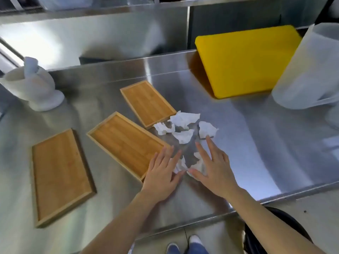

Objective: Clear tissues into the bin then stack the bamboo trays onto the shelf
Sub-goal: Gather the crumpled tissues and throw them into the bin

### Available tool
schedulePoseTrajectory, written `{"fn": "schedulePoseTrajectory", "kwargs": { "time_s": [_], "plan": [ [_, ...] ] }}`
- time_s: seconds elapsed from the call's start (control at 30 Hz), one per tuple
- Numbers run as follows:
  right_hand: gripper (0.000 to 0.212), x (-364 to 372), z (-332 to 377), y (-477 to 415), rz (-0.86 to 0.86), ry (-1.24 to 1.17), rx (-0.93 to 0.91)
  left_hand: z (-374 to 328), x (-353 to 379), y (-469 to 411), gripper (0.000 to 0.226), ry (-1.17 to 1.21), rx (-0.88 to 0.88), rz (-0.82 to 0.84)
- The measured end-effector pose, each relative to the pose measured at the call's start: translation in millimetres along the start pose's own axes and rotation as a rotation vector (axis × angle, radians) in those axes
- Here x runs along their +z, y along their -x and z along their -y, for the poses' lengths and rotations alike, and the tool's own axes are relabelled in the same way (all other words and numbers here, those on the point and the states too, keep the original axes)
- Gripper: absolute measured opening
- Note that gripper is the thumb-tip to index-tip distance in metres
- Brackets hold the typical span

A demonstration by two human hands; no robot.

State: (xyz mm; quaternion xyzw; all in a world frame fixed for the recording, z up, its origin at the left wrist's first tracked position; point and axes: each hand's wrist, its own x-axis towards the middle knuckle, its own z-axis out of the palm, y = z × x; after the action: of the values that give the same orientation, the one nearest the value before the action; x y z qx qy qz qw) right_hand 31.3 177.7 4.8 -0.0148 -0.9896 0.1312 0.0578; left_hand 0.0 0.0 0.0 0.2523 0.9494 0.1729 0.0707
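Three bamboo trays lie flat on the steel counter: one at the left (60, 175), one in the middle (124, 142) and one farther back (148, 103). Several crumpled white tissues (183, 123) are scattered just right of the trays. My left hand (161, 173) and my right hand (214, 167) rest flat on the counter with fingers spread, flanking a nearer crumpled tissue (183, 165) that lies between them. Neither hand grips it. The dark round bin (286, 228) shows below the counter's front edge at the lower right, partly hidden by my right arm.
A yellow cutting board (247, 61) leans at the back right beside a translucent plastic jug (311, 70). A white mortar with pestle (34, 87) stands at the left. A steel shelf (110, 6) runs along the top. My shoes show on the floor below.
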Motion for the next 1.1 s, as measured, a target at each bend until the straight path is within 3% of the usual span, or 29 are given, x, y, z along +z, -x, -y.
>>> {"fn": "schedulePoseTrajectory", "kwargs": {
  "time_s": [0.23, 0.37, 0.53, 0.67, 0.77, 0.87, 0.97, 1.1],
  "plan": [
    [0.061, 14, -10, 14, 0.192, -0.06, 0.021, 11, 18, 0, 0.038, -0.048, 0.161, -0.041],
    [0.035, 12, -9, 14, 0.219, -0.09, 0.072, 6, 15, 0, 0.036, 0.125, 0.127, -0.001],
    [0.023, -1, -10, -1, 0.246, -0.264, 0.196, -6, 2, -1, 0.025, 0.264, -0.033, -0.079],
    [0.037, -14, -23, -22, 0.125, -0.35, 0.167, -11, -12, -17, 0.028, 0.394, -0.172, -0.143],
    [0.028, -21, -30, -47, 0.017, -0.387, 0.26, -17, -27, -31, 0.023, 0.429, -0.244, -0.17],
    [0.039, -21, -35, -75, 0.026, -0.27, 0.353, -23, -34, -43, 0.022, 0.412, -0.212, -0.241],
    [0.059, -16, -39, -98, 0.056, -0.084, 0.318, -23, -30, -56, 0.042, 0.298, -0.213, -0.225],
    [0.05, -5, -46, -112, 0.135, -0.061, 0.321, -19, -18, -76, 0.056, 0.133, -0.259, -0.107]
  ]
}}
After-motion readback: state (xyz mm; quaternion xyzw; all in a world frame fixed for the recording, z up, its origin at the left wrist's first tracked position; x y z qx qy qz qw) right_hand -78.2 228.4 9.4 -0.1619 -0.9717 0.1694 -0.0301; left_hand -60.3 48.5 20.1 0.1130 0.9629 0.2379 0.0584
